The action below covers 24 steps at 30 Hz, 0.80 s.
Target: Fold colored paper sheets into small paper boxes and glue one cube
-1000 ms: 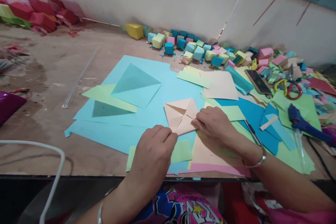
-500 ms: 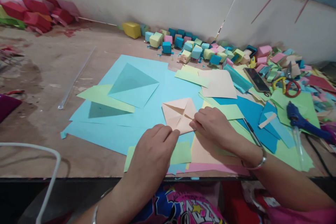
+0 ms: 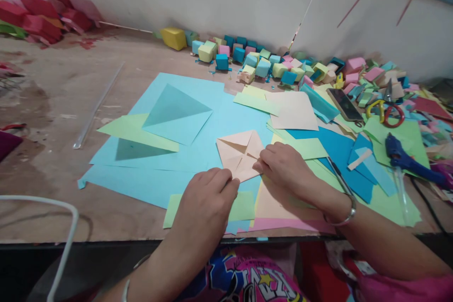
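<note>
Pinching the folded peach paper (image 3: 236, 154) by its near corner with the left hand (image 3: 208, 198) and its right corner with the right hand (image 3: 285, 167). Lies just beyond the left hand, atop light-blue sheets (image 3: 141, 181). Could crease askew under uneven finger pressure.

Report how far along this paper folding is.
Looks done: the small paper cubes along the wall, already boxy.
In hand: the peach square, its flaps turned inward with gaps between them, the left hand at its near corner and the right hand at its right one.
Apparently left: the teal square, merely creased across, and the flat peach sheet, no flaps folded.
</note>
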Motion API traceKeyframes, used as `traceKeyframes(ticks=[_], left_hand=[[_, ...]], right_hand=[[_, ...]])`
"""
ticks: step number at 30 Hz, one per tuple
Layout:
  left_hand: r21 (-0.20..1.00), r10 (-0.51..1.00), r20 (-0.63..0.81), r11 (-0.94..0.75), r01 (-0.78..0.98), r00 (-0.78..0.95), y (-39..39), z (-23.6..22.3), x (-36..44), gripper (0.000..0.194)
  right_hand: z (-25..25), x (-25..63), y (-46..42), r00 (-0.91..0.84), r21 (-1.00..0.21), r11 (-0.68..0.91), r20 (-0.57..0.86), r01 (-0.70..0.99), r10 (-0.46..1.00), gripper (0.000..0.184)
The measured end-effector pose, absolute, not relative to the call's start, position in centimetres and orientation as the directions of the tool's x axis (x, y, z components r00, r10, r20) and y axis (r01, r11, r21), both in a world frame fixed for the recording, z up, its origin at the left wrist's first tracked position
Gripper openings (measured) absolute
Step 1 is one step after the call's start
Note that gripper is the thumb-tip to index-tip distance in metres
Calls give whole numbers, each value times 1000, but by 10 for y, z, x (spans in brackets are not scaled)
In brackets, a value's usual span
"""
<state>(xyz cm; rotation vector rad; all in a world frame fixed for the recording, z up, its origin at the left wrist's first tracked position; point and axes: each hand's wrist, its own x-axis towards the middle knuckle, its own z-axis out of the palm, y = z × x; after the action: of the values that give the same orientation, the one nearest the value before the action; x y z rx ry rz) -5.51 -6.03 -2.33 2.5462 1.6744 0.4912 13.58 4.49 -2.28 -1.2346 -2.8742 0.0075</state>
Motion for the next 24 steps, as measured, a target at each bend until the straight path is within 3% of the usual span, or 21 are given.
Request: traceKeyframes(ticks=[7, 13, 20, 24], left_hand=[[194, 903, 219, -412, 890, 370, -58, -25, -52, 11], [80, 868, 164, -485, 871, 468, -59, -20, -46, 24], [-22, 867, 176, -470, 882, 467, -61, -19, -44, 22], [-54, 839, 244, -488, 871, 486, -59, -22, -42, 41]], right_hand=[[-23, 134, 43, -670, -28, 669, -1, 742, 743, 29], [-20, 133, 41, -656, -49, 655, -28, 754, 754, 27], [-27, 134, 41, -665, -36, 665, 12, 746, 746, 25], [-28, 134, 40, -668, -35, 668, 11, 744, 744, 24]])
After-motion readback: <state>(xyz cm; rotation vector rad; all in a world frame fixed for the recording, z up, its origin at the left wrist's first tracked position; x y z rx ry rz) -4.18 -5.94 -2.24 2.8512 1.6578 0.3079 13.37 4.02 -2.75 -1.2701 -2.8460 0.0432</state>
